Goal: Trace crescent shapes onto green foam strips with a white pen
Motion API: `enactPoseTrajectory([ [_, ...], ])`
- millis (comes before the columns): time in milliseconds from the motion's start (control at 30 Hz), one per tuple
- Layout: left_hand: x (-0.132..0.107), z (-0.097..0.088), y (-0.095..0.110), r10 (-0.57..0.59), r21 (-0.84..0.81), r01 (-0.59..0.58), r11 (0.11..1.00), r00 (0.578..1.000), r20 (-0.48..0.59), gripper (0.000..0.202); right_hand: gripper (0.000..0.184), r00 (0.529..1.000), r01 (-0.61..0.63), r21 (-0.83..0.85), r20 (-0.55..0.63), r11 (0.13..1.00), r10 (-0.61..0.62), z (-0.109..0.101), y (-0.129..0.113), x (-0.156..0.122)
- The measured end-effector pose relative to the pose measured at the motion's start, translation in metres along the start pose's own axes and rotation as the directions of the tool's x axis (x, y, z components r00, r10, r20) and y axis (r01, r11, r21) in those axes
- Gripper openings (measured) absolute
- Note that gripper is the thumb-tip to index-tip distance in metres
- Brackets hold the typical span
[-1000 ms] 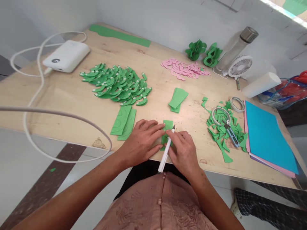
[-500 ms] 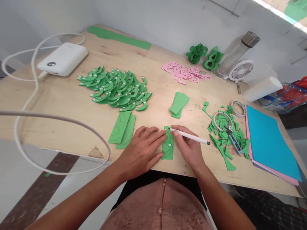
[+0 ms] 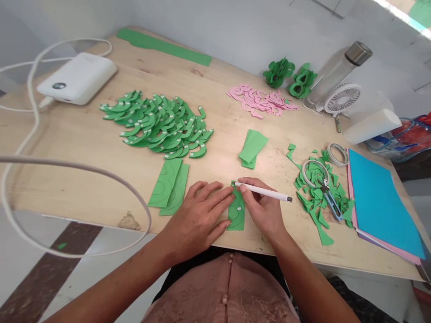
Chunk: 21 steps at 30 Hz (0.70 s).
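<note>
My left hand lies flat with spread fingers on the wooden table, pressing the left edge of a small green paper strip near the front edge. My right hand is closed around a white pen, its tip touching the strip's top left corner and its dark end pointing right. A curved green piece with white tabs lies on the strip between both hands.
Two marked green strips lie left of my hands, folded green strips behind. A heap of green curved cut-outs, pink cut-outs, green scraps with tape rolls and scissors, blue and pink sheets, a power bank, bottle and small fan surround them.
My right hand turned the pen from pointing toward my body to lying across toward the right, tip now at the strip's top. The left hand stayed pressed on the strip.
</note>
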<state>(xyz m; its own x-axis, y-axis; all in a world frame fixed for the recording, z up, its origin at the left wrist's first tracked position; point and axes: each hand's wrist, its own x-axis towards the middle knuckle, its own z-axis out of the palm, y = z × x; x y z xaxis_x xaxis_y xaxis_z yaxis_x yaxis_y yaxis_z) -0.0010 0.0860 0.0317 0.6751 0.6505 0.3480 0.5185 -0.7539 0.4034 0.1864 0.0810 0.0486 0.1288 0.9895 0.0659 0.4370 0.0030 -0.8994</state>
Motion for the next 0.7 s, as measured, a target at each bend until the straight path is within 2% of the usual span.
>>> enactPoseTrajectory([
  [167,-0.0001,-0.0006,0.001,0.002,-0.004,-0.002,1.0,1.0,-0.007,0.038,0.016,0.999,0.01,-0.011,0.038,1.0,-0.01,-0.0007,0.0022,0.0007],
  [700,0.001,-0.0001,0.0014,0.003,0.007,-0.003,1.0,1.0,-0.019,0.037,0.016,0.999,0.007,-0.051,0.05,0.999,-0.004,-0.0009,0.0013,0.0015],
])
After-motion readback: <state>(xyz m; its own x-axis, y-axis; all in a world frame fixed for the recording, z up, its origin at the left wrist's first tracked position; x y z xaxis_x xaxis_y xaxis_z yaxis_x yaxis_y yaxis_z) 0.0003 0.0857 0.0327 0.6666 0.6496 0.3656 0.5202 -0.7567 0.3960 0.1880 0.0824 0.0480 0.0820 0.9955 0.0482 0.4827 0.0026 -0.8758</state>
